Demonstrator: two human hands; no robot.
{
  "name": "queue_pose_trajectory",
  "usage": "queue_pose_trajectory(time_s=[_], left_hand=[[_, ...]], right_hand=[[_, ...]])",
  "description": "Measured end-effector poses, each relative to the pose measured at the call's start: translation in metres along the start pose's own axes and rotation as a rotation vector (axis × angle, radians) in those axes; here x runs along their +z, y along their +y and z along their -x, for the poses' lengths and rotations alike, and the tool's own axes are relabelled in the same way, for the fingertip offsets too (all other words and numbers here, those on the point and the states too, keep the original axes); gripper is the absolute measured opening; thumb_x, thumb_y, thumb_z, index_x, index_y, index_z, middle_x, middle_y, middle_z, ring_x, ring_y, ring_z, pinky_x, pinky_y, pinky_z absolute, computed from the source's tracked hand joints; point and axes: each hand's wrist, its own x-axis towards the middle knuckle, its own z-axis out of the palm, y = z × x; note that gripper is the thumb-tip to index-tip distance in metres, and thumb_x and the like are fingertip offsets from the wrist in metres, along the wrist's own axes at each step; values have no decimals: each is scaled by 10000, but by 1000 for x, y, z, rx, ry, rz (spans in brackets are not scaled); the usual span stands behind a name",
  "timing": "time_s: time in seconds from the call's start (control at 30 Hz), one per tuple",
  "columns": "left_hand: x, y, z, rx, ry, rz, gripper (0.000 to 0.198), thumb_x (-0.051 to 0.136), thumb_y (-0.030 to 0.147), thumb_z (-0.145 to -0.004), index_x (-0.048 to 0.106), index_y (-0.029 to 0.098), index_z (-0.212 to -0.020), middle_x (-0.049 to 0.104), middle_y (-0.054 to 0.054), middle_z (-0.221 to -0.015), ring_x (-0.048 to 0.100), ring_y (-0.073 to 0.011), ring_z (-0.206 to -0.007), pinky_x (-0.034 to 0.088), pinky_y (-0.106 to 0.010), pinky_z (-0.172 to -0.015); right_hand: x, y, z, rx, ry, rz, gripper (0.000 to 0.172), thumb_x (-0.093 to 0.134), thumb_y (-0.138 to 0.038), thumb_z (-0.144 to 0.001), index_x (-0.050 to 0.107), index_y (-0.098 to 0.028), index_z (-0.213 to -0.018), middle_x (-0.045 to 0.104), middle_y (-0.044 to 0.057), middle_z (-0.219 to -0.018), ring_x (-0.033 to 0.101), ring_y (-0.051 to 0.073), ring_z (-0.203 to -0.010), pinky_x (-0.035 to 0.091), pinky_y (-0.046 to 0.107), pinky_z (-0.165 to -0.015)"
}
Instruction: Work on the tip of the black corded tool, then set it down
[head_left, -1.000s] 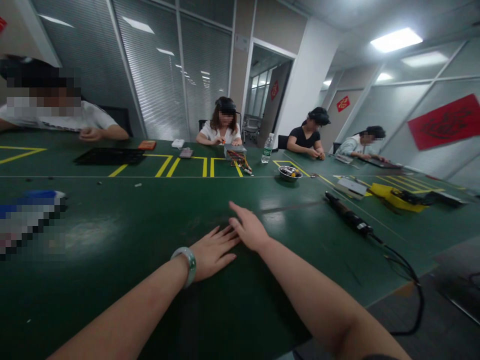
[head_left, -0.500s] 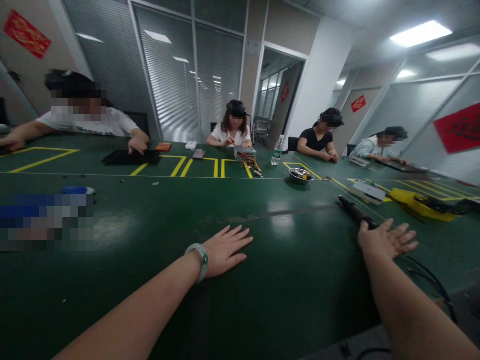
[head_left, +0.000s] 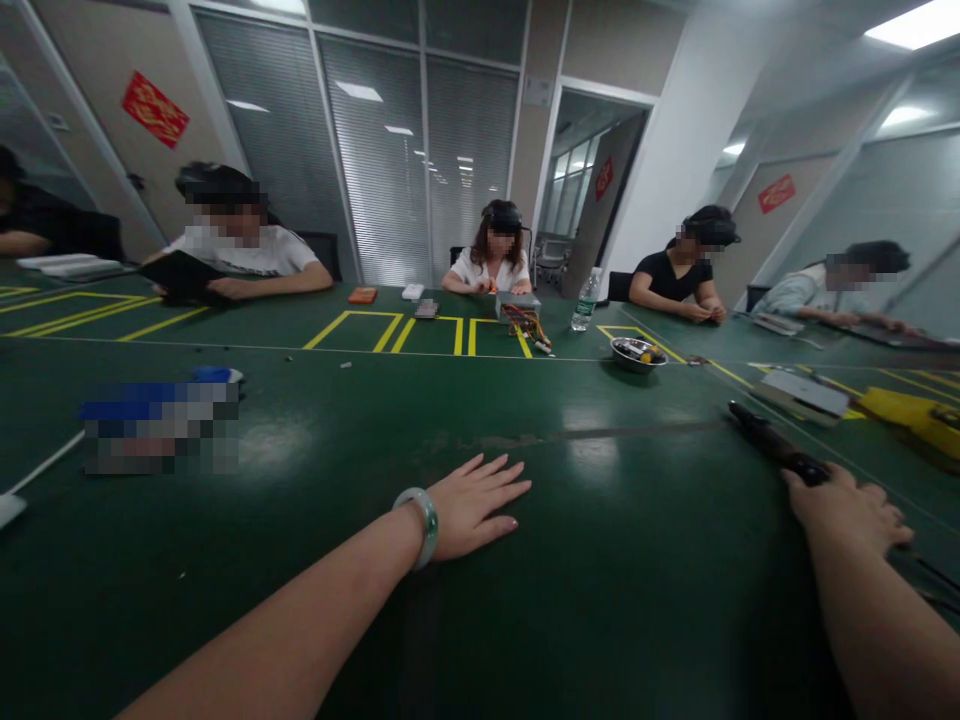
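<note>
My left hand [head_left: 480,505] lies flat on the green tabletop [head_left: 600,610], fingers stretched and slightly apart, holding nothing. A pale green bangle [head_left: 421,528] circles its wrist. At the right, a dark, slim tool [head_left: 776,442] that looks like an electric screwdriver lies slantwise on the table. My right hand [head_left: 851,508] is at the tool's near end, back of the hand up, thumb beside it and the other fingers loosely bent and apart. The fingertips are partly hidden. A dark cable [head_left: 937,575] runs on the table beyond that hand.
A metal bowl of small parts [head_left: 637,357], a water bottle [head_left: 586,302], a white box [head_left: 806,395] and a yellow tray [head_left: 911,418] stand farther back. A blurred blue-and-white item [head_left: 161,415] lies left. Several people sit opposite, one behind a grey metal box with wires [head_left: 519,305].
The view has swung left, so things appear farther right. My right hand has turned from fingers spread sideways to back up by the tool. My left hand stays flat. A person opposite has lifted a black panel.
</note>
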Motion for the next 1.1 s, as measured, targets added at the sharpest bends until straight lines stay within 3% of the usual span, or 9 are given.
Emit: queue_pose_trajectory(time_s=[0.17, 0.43, 0.63, 0.73, 0.87, 1.0, 1.1], left_hand=[[-1, 0, 0, -1, 15, 11, 583, 286, 550, -934, 124, 347, -1455, 114, 19, -1532, 91, -236, -1406, 72, -494, -1128], [3, -3, 2, 0, 46, -9, 627, 293, 564, -923, 82, 327, -1464, 56, 6, -1540, 30, -244, -1410, 70, -503, -1125], [4, -2, 3, -23, 110, -22, 706, 321, 602, -897, 70, 279, -1473, -55, -30, -1540, -39, -266, -1406, 55, -496, -1127], [5, -3, 4, -41, 134, -12, 749, 324, 631, -881, 56, 261, -1475, -78, -44, -1539, -49, -271, -1404, 55, -492, -1129], [6, -4, 5, -42, 148, -4, 820, 341, 673, -850, 24, 249, -1476, -76, -50, -1540, -56, -279, -1403, 53, -495, -1131], [4, -2, 6, -51, 177, 1, 882, 376, 694, -821, 6, 233, -1476, -80, -58, -1540, -40, -287, -1405, 66, -495, -1132], [-3, 4, 7, -62, 292, -23, 834, 401, 639, -844, 48, 224, -1475, -22, -51, -1547, 11, -260, -1411, 78, -458, -1143]], right_hand=[[11, 9, -10, 30, 20, -61, 639, 507, -566, -695, 557, -250, -1248, 414, 318, -1200, 297, 497, -1191, 185, 675, -772], [18, 19, -13, 0, 6, -120, 649, 486, -646, -642, 534, -383, -1234, 404, 302, -1194, 284, 488, -1203, 124, 665, -754], [7, 8, 2, -123, -117, -114, 700, 511, -687, -607, 502, -423, -1255, 425, 268, -1234, 340, 519, -1154, 209, 661, -706], [-9, -14, 29, -266, -168, -125, 671, 508, -700, -626, 506, -443, -1246, 463, 220, -1232, 414, 492, -1108, 295, 620, -676], [-30, -58, 80, -517, -213, -145, 610, 435, -648, -731, 502, -381, -1275, 525, 156, -1154, 525, 401, -999, 404, 526, -659], [-48, -124, 146, -781, -295, -253, 538, 460, -532, -793, 497, -320, -1286, 544, 90, -1129, 538, 310, -996, 442, 448, -760], [-61, -185, 208, -1006, -393, -416, 471, 511, -408, -814, 509, -297, -1272, 548, 65, -1121, 532, 248, -1002, 420, 395, -862]])
